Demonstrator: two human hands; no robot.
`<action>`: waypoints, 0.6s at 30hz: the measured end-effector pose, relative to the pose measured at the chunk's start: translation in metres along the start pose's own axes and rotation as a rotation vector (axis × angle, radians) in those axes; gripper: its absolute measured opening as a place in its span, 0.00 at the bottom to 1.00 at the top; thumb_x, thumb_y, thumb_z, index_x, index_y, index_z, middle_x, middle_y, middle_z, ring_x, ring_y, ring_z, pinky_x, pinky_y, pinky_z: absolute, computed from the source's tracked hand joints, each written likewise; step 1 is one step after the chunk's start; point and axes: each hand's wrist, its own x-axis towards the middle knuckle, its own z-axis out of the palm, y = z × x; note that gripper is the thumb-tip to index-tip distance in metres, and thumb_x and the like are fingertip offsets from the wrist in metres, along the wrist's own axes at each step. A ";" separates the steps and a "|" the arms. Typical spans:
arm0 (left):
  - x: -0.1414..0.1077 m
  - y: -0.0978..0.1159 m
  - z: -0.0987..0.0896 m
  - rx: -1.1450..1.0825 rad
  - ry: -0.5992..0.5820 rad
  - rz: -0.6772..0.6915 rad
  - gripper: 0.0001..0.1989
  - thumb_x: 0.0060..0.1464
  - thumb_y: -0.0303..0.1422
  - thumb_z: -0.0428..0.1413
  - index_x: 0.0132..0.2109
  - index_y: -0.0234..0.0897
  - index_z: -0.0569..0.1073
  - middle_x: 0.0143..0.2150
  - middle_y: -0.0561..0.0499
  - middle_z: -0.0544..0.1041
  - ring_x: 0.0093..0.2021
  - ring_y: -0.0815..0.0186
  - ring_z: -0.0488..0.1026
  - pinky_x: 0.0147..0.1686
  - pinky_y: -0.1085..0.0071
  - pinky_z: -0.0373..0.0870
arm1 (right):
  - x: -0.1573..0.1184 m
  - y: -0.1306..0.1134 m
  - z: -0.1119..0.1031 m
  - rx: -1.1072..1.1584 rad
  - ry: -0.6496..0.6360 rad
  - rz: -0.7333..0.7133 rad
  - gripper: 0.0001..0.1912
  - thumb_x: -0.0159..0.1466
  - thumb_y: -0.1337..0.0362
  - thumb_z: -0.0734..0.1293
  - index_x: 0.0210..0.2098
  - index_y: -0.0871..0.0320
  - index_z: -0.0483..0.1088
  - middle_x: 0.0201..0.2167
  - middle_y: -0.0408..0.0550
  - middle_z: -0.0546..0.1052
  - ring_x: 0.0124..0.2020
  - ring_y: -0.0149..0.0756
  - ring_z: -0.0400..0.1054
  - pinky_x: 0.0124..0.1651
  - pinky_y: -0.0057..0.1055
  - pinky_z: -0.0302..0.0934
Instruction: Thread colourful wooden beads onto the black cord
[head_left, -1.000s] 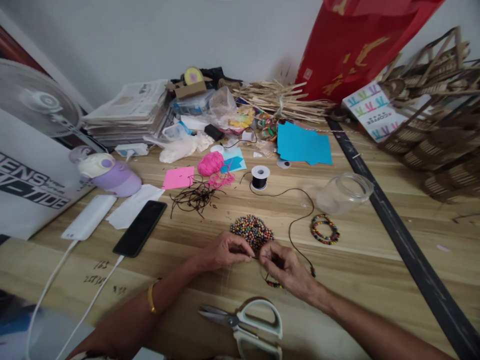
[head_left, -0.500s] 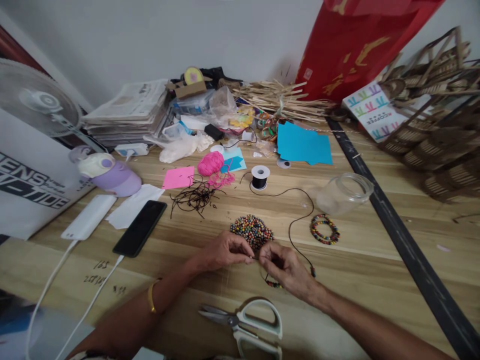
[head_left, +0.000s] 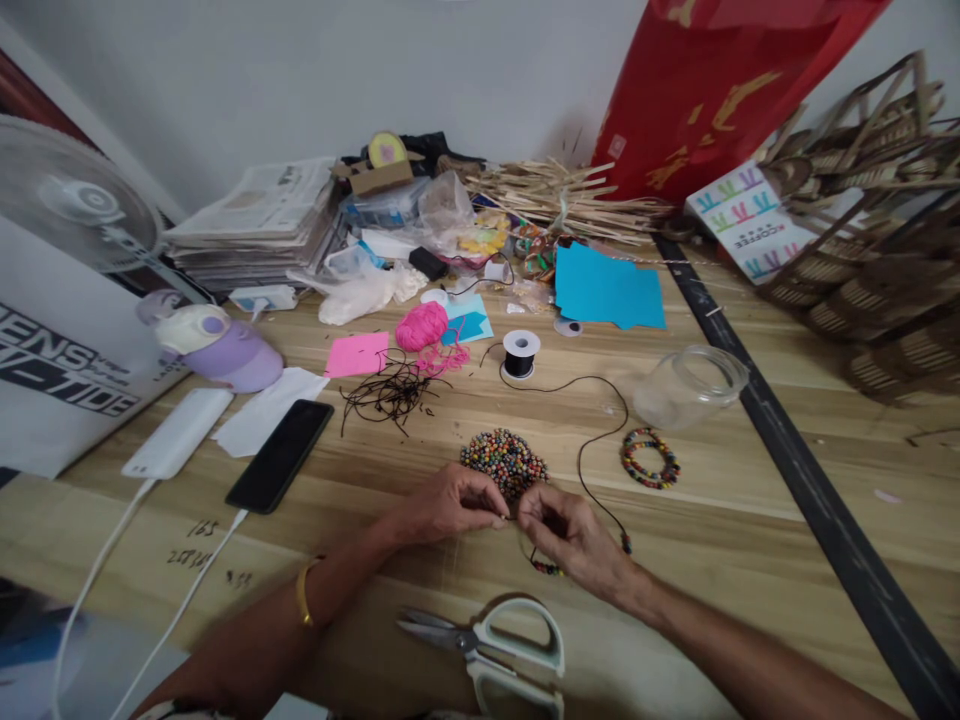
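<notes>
Thumb and fingertips of my left hand (head_left: 457, 505) are pinched together on what looks like a tiny bead, mostly hidden. Close beside it, my right hand (head_left: 570, 530) pinches the thin black cord, whose end lies between the two hands. Colourful beads on the cord (head_left: 547, 568) show below my right hand, and more strung beads (head_left: 626, 543) appear to its right. From there the black cord (head_left: 581, 455) curves back to a white spool (head_left: 520, 355). Just beyond my fingers lies a pile of loose multicoloured beads (head_left: 502, 460).
Scissors (head_left: 480, 640) lie nearest me. Beaded bracelets (head_left: 649, 459) and a glass jar (head_left: 690, 385) are at right. Left are a phone (head_left: 279, 457), a power bank (head_left: 178, 433) and black cord scraps (head_left: 390, 392). Pink yarn (head_left: 421, 327), blue paper (head_left: 609, 287) and newspapers (head_left: 255, 220) sit farther back.
</notes>
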 end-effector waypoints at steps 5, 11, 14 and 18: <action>0.000 -0.001 0.000 0.014 -0.008 0.021 0.07 0.46 0.30 0.61 0.34 0.30 0.78 0.31 0.48 0.79 0.31 0.70 0.73 0.33 0.77 0.67 | 0.000 0.000 0.000 -0.002 0.013 0.000 0.13 0.64 0.56 0.61 0.28 0.58 0.62 0.20 0.38 0.60 0.22 0.27 0.53 0.25 0.25 0.49; 0.000 -0.001 -0.001 0.027 -0.012 0.038 0.07 0.47 0.29 0.60 0.35 0.30 0.78 0.32 0.47 0.80 0.32 0.69 0.74 0.34 0.76 0.68 | 0.000 -0.001 0.000 0.037 0.002 -0.008 0.16 0.65 0.53 0.60 0.29 0.58 0.62 0.20 0.38 0.59 0.21 0.27 0.51 0.24 0.25 0.47; 0.000 -0.001 -0.001 0.033 -0.006 0.038 0.07 0.47 0.30 0.61 0.34 0.29 0.78 0.32 0.47 0.80 0.32 0.69 0.74 0.34 0.76 0.68 | 0.000 -0.002 0.001 0.045 0.000 -0.016 0.17 0.65 0.52 0.60 0.29 0.59 0.62 0.20 0.38 0.58 0.21 0.27 0.51 0.24 0.25 0.47; 0.000 -0.001 -0.001 0.018 -0.002 0.027 0.07 0.46 0.30 0.61 0.34 0.30 0.78 0.32 0.47 0.80 0.32 0.69 0.74 0.34 0.76 0.68 | 0.000 -0.002 0.001 0.031 0.006 -0.022 0.16 0.65 0.52 0.60 0.29 0.59 0.62 0.20 0.38 0.59 0.21 0.26 0.52 0.24 0.25 0.48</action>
